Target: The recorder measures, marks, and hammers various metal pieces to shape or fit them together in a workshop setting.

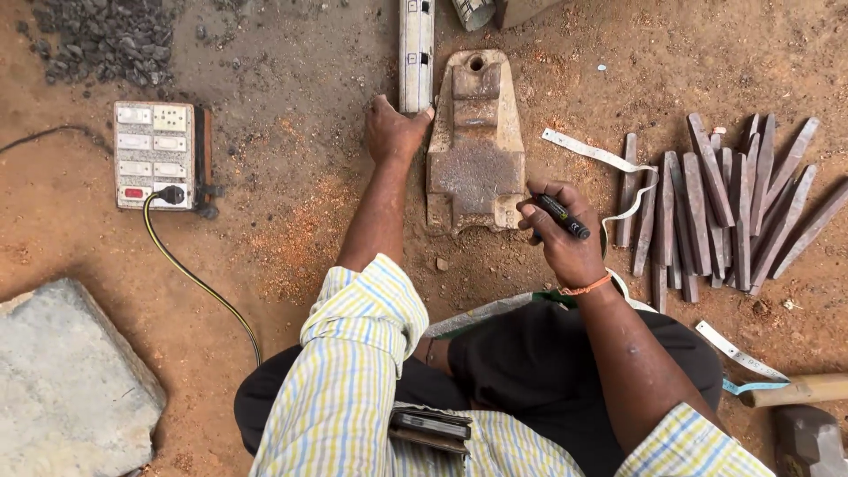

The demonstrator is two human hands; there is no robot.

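A rusty metal casting (475, 141) lies flat on the reddish dirt in front of me. My left hand (394, 129) rests on the near end of a long pale metal bar (416, 53) that lies just left of the casting. At the casting's near right corner, my right hand (562, 238) grips a black marker pen (565, 216). An orange band circles that wrist.
Several flat metal strips (715, 203) are piled at the right, with a white measuring tape (601, 159) winding past them. A switch board (152, 155) with a plugged yellow-black cable (199, 283) sits at left. A stone block (62, 380) lies lower left; a hammer (804, 415) lower right.
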